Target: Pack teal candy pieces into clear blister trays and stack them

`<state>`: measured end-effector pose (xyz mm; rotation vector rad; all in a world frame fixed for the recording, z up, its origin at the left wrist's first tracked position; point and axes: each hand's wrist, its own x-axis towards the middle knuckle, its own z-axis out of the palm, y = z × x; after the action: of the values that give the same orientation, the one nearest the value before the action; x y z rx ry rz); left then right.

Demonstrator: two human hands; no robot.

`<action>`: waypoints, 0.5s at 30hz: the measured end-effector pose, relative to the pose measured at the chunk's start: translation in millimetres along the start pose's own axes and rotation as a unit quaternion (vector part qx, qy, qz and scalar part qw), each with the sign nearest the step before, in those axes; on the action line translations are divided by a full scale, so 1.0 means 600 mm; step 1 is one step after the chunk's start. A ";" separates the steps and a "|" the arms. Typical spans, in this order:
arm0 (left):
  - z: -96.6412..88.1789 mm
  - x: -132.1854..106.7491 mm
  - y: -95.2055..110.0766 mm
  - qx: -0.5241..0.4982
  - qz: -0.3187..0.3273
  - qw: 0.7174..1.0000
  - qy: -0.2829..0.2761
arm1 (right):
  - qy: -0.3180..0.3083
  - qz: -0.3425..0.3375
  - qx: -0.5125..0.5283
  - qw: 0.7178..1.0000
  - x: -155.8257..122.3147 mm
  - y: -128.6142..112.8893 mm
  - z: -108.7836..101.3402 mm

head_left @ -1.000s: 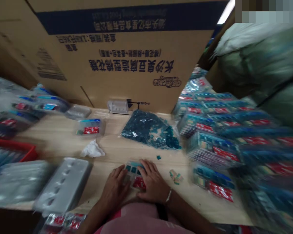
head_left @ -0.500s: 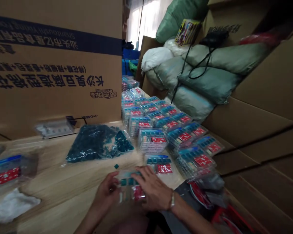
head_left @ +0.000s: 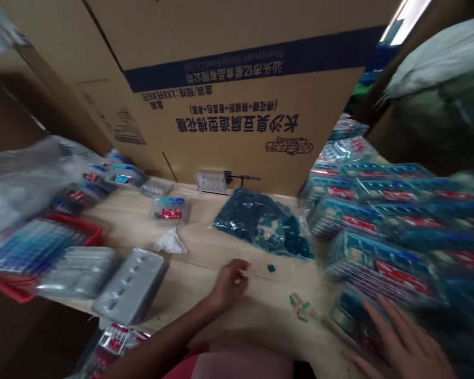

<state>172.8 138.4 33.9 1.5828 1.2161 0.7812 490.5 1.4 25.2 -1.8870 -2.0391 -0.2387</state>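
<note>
The bare left hand [head_left: 231, 284] sits mid-frame with its fingers curled into a pinch, the dark left forearm [head_left: 161, 331] slanting up from the bottom edge, while the blurred right hand [head_left: 405, 342] spreads its fingers at lower right.

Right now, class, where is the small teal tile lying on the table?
In the head view, the small teal tile lies on the wooden table, just right of the left hand and just nearer the person than the big clear bag of teal tiles.

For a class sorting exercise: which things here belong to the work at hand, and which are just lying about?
At hand: left hand, right hand, loose teal tile, bag of teal tiles, stacked blister packs.
Lying about: cardboard carton, white tissue, grey plastic trays, red crate.
</note>
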 end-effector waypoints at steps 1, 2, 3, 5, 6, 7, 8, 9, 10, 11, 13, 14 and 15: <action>-0.031 -0.011 -0.011 0.023 -0.011 0.999 0.038 | 0.001 -0.006 0.003 1.000 0.013 -0.033 -0.009; -0.058 -0.019 -0.023 0.043 -0.021 0.997 0.062 | -0.009 -0.002 0.006 1.000 0.028 -0.069 -0.013; -0.078 -0.024 -0.035 0.062 -0.026 0.995 0.071 | -0.047 0.016 0.010 0.999 0.044 -0.102 -0.011; -0.099 -0.030 -0.055 0.083 -0.031 0.993 0.076 | -0.164 0.066 0.014 0.984 0.072 -0.157 0.008; -0.102 -0.032 -0.062 0.088 -0.033 0.993 0.069 | -0.204 0.088 0.007 0.975 0.084 -0.176 0.021; -0.100 -0.035 -0.065 0.091 -0.034 0.994 0.055 | -0.223 0.109 -0.004 0.969 0.092 -0.189 0.035; -0.096 -0.037 -0.064 0.093 -0.035 0.994 0.037 | -0.230 0.125 -0.013 0.965 0.096 -0.198 0.047; -0.089 -0.039 -0.061 0.095 -0.035 0.995 0.016 | -0.225 0.135 -0.020 0.965 0.098 -0.204 0.057; -0.081 -0.039 -0.056 0.099 -0.033 0.995 -0.003 | -0.214 0.140 -0.022 0.967 0.098 -0.206 0.064; -0.073 -0.038 -0.049 0.105 -0.029 0.994 -0.022 | -0.202 0.140 -0.021 0.969 0.096 -0.206 0.069; -0.056 -0.030 -0.035 0.117 -0.015 0.992 -0.052 | -0.188 0.131 -0.013 0.973 0.089 -0.203 0.072; -0.048 -0.025 -0.029 0.125 -0.006 0.990 -0.065 | -0.185 0.129 -0.009 0.974 0.086 -0.202 0.072; -0.039 -0.019 -0.024 0.132 0.004 0.988 -0.081 | -0.186 0.129 -0.007 0.974 0.085 -0.202 0.071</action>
<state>143.5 135.6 28.8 1.8274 1.2325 0.4999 361.9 51.7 18.2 -2.3207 -1.9790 0.1816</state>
